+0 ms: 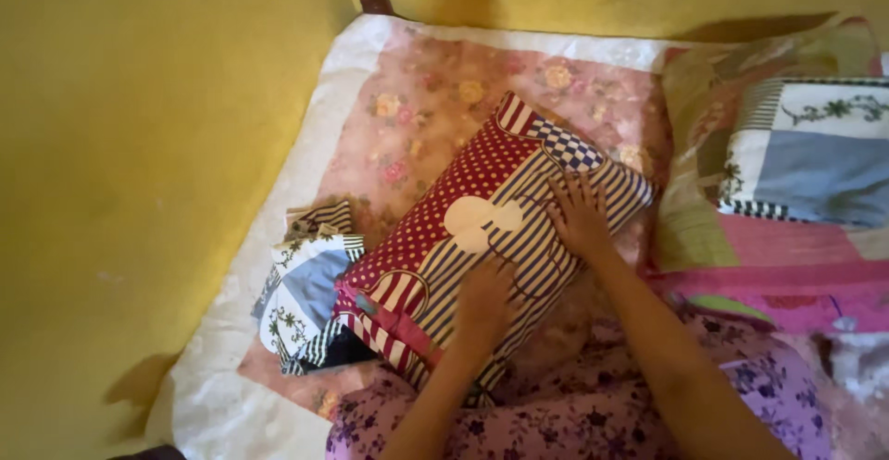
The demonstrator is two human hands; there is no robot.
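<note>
A pillow (463,192) in a red dotted and blue-striped cover with a checked corner lies slanted on the bed. My left hand (483,301) presses flat on its near end, fingers together and slightly blurred. My right hand (579,215) rests flat on the striped part further up, fingers spread. Neither hand grips anything.
A pink floral sheet (417,118) with a white border covers the bed. A crumpled blue and white patterned cloth (306,293) lies left of the pillow. Another patterned pillow (815,155) sits at the right on bright bedding. Yellow walls (139,145) close in on the left and behind.
</note>
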